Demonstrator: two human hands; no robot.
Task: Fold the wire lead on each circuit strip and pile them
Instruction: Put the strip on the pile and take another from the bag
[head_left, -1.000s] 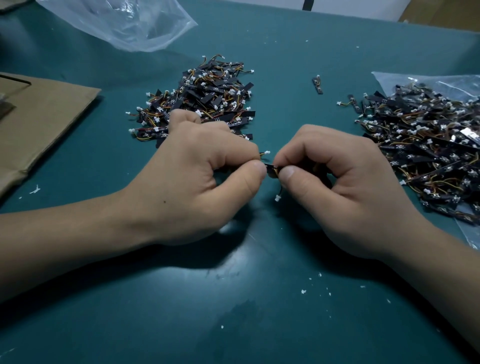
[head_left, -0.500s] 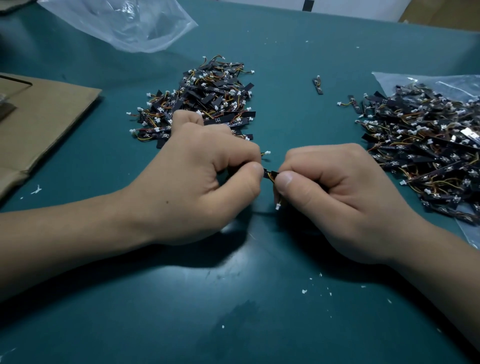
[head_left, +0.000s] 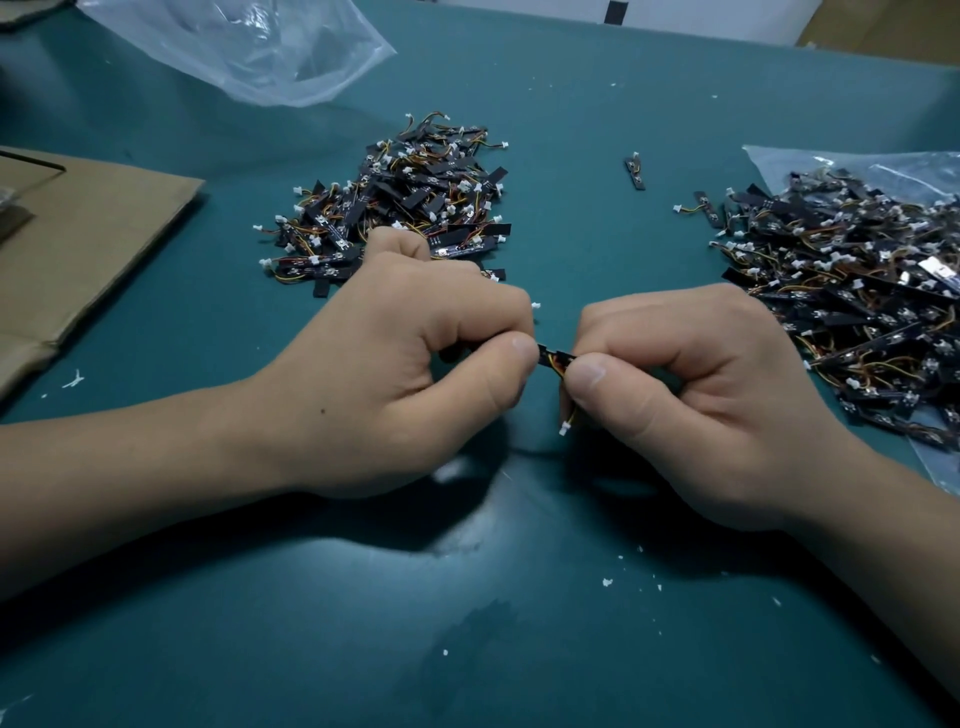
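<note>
**Work piece.** The circuit strip (head_left: 555, 358) in work is held above the table (head_left: 519, 649), at the centre of the view, between the two grips. Only a short dark section shows between the thumbs. The rest is hidden by the fingers.

**Grip state.**
- The left grip (head_left: 415, 374) is closed on one end of the strip, with the thumb pressed against the curled forefinger.
- The right grip (head_left: 701, 395) pinches the other end, where the wire lead (head_left: 570, 415) leaves the board.
- The lead hangs below the right thumb, and its white connector (head_left: 563, 429) is free at the tip.

**Reason for the hold.** Holding both ends probably fixes the board so that only the lead bends. The fold appears to be in progress, not complete.

**Stock layout.**
- The far pile (head_left: 405, 208) lies just beyond the left grip. It is judged to be the finished stock.
- The right heap (head_left: 857, 312) rests on a clear plastic bag (head_left: 810, 166), near the right grip. It is judged to be the supply, placed within easy reach.
- A lone strip (head_left: 635, 174) lies between the two, well apart from both.

**Other items.** A cardboard sheet (head_left: 78, 249) lies at the left edge of the table, and a second clear bag (head_left: 249, 52) lies at the far left. White crumbs are scattered on the table.

**Markings.** No brand, label or writing can be read. The pale marks on the strips are too small to make out.
</note>
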